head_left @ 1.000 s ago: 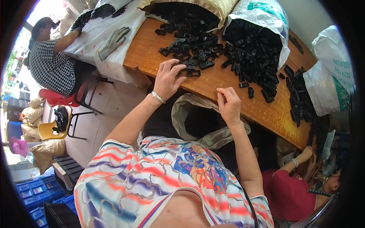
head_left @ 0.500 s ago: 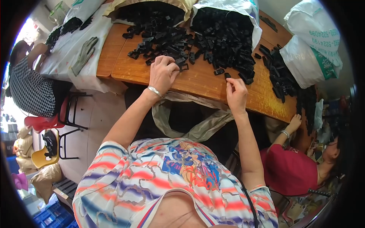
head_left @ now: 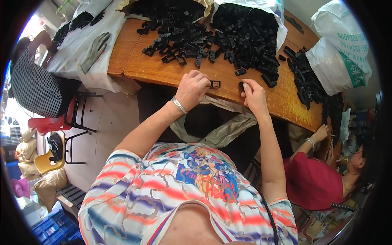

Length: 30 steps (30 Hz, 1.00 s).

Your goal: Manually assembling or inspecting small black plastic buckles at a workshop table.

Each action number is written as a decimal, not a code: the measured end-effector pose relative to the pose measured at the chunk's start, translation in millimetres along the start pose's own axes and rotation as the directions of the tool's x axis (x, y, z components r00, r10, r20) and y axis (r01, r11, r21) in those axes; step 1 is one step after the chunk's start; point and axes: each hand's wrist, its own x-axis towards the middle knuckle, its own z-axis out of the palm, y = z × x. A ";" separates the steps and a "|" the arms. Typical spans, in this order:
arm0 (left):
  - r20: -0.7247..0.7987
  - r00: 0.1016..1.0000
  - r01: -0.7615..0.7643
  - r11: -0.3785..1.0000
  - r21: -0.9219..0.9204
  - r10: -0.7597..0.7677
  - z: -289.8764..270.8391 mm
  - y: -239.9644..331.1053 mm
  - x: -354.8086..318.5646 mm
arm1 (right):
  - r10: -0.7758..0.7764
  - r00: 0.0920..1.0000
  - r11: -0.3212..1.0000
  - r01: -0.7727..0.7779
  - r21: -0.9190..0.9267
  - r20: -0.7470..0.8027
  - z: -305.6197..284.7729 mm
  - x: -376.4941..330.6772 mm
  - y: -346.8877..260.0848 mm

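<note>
here, left hand (head_left: pixel 192 90) pinches a black frame (head_left: pixel 214 84), right hand (head_left: pixel 255 97) a dark piece (head_left: pixel 241 87); white sack (head_left: pixel 332 55) bears green lettering (head_left: pixel 349 45).

Black against orange-brown, with stripes and checks around it.
Plain black on the small rectangular frame (head_left: pixel 214 86), the small piece (head_left: pixel 241 87), the left heap of parts (head_left: pixel 179 38) and the right heap of parts (head_left: pixel 253 45); orange-brown with worn yellow patches across the desk (head_left: pixel 163 72); white with green print on the right-hand bag (head_left: pixel 332 67); grey on the glove (head_left: pixel 94 54); wavy coral, purple and blue stripes over white, plus a multicoloured print, on the near shirt (head_left: pixel 159 192); black-and-white checks on the left co-worker's top (head_left: pixel 34 92); plain deep red on the right co-worker's top (head_left: pixel 314 183).
</note>
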 end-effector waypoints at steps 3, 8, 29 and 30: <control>-0.016 1.000 0.010 0.999 -0.047 -0.011 1.9 -1.5 1.3 | 0.115 0.991 0.991 -0.119 0.054 0.063 -0.6 -0.5 -7.1; -0.019 0.994 0.106 0.987 -0.122 -0.110 -1.0 3.5 6.8 | 0.126 0.991 0.991 -0.123 -0.050 0.048 -8.4 2.5 -5.7; 0.085 0.984 0.161 0.985 -0.057 -0.156 3.3 -2.8 12.0 | -0.365 0.930 0.905 0.349 -0.242 -0.026 26.5 -9.9 -37.6; 0.094 0.985 0.153 0.986 -0.059 -0.147 3.9 -4.2 13.1 | -0.416 0.909 0.884 0.401 -0.239 -0.014 32.8 -9.6 -40.8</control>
